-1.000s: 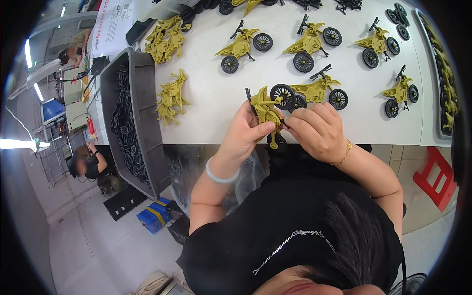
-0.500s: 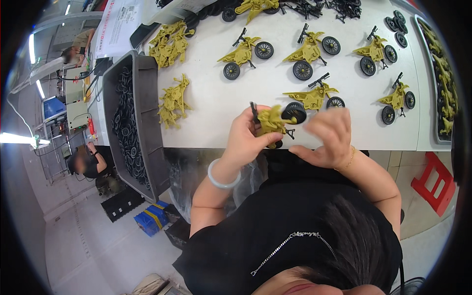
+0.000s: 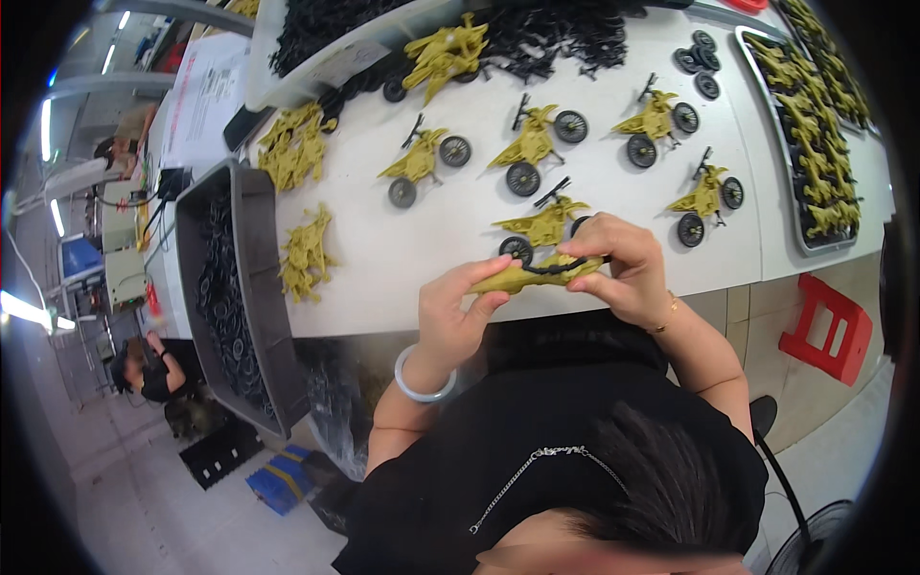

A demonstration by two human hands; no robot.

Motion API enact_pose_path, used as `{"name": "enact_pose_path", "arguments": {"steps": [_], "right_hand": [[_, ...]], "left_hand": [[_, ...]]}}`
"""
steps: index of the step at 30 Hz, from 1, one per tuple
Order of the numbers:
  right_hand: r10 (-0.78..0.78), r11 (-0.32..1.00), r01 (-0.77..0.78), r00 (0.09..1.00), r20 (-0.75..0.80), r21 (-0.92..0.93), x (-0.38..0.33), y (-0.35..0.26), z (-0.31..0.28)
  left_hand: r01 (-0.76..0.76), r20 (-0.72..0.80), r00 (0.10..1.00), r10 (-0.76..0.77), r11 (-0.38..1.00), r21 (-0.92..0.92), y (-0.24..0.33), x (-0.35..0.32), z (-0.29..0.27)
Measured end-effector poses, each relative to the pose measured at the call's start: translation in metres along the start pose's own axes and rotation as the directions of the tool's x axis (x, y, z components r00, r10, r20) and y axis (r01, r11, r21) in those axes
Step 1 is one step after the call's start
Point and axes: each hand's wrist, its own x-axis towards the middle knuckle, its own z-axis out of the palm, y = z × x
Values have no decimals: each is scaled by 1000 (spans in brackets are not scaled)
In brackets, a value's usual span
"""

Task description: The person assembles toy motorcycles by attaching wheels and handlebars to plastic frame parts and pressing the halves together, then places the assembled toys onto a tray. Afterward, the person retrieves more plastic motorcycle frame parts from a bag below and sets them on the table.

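Note:
Between my hands, near the table's front edge, lies a yellow toy motorcycle body (image 3: 517, 279) with a black handlebar piece along it. My left hand (image 3: 452, 305) pinches its left end between thumb and fingers. Closed over the other end is my right hand (image 3: 625, 266), thumb below and fingers above, partly hiding the black piece. Just beyond them a toy motorcycle (image 3: 544, 224) with black wheels lies on the white table (image 3: 374, 259), one wheel partly covered by my right hand. More such motorcycles (image 3: 529, 144) are spread out farther off.
At left stands a grey bin (image 3: 264, 287) of black tyre-like rings. Yellow body parts (image 3: 305, 254) are piled beside it. A white tub (image 3: 335, 65) of black parts sits at the back. On the right are loose wheels (image 3: 706, 59), a tray (image 3: 779, 144) of yellow parts and a red stool (image 3: 830, 331).
My right hand, earlier raised, blurred and apart, now grips the motorcycle body too. The body has turned to lie crosswise between both hands. The whole view has shifted.

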Motion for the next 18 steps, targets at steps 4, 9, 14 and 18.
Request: {"name": "enact_pose_path", "arguments": {"steps": [4, 9, 14, 18], "right_hand": [[-52, 988, 53, 999, 8, -146, -7, -5, -10], [-23, 982, 35, 997, 67, -186, -25, -12, -32], [47, 985, -35, 996, 73, -169, -32, -15, -71], [106, 957, -107, 994, -18, -269, -14, -19, -160]], "left_hand": [[-124, -13, 992, 128, 978, 166, -10, -3, 8], [-102, -11, 995, 103, 992, 74, -12, 3, 29], [-64, 116, 991, 62, 998, 14, -9, 18, 53], [-179, -122, 982, 147, 931, -317, 29, 48, 91]]}}
